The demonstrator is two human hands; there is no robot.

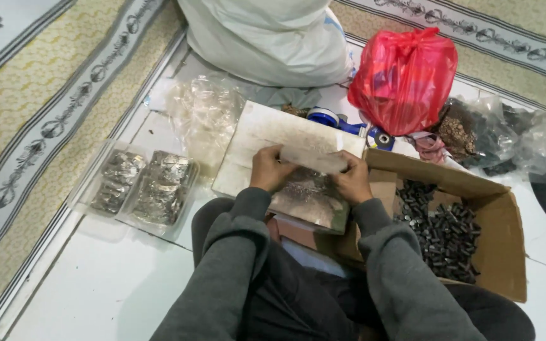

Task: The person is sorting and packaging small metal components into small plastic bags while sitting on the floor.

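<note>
My left hand point(269, 168) and my right hand point(352, 180) together grip a small clear plastic bag point(314, 160), one hand at each end. They hold it just above a pale flat board point(266, 136) that rests across my lap and the floor. Small shiny metal parts point(304, 189) lie scattered on the board under my hands. Both arms are in grey sleeves.
An open cardboard box point(497, 208) of several small dark parts stands to the right. Two filled clear bags point(140, 183) lie on the white floor at left. Behind are a red plastic bag point(402, 79), a white sack point(266, 38), a blue tape dispenser point(333, 118) and more clear bags point(532, 139).
</note>
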